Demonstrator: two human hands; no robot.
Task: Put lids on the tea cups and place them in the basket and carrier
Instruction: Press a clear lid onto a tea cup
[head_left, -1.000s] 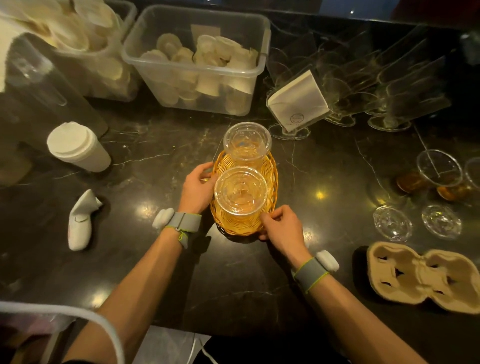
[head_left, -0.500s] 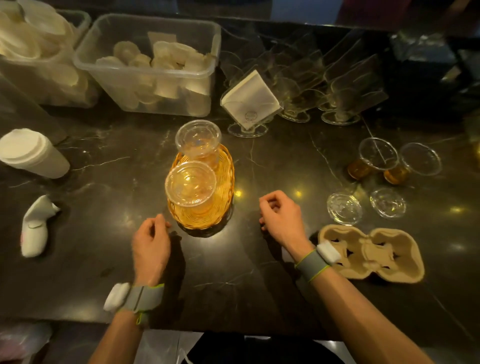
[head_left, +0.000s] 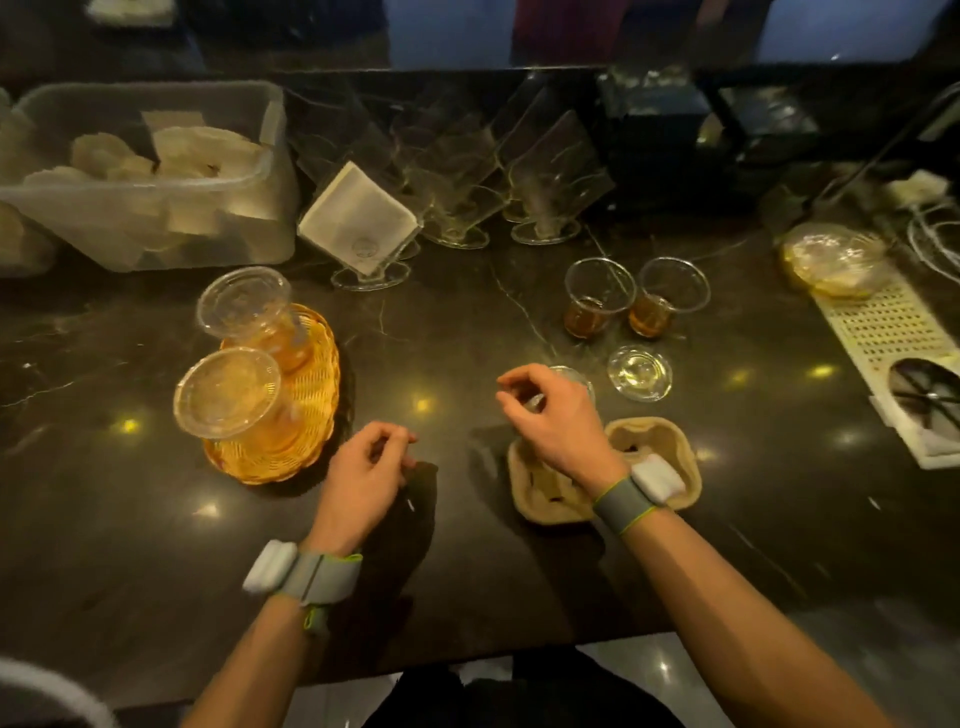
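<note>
A wicker basket (head_left: 317, 410) at the left holds two clear cups of tea with lids on, one near (head_left: 228, 392) and one far (head_left: 244, 301). Two open tea cups (head_left: 597, 296) (head_left: 670, 296) stand right of centre. In front of them lie two loose clear lids, one in plain view (head_left: 640, 373) and one (head_left: 576, 382) partly hidden by my right hand (head_left: 550, 421). That hand hovers over this lid's left edge with its fingers curled. A cardboard carrier (head_left: 660, 441) lies under my right wrist. My left hand (head_left: 363, 478) hangs loosely curled, right of the basket, holding nothing.
A clear plastic bin (head_left: 156, 244) of paper lids stands at the back left. Behind the basket is a napkin holder (head_left: 358, 223), with clear acrylic stands (head_left: 545, 182) beside it. A white perforated drip tray (head_left: 883, 327) and a wrapped bowl (head_left: 831, 260) are at the right.
Both hands have let go of the basket and moved right. My right hand has crossed over the carrier to the loose lid. The view has shifted right.
</note>
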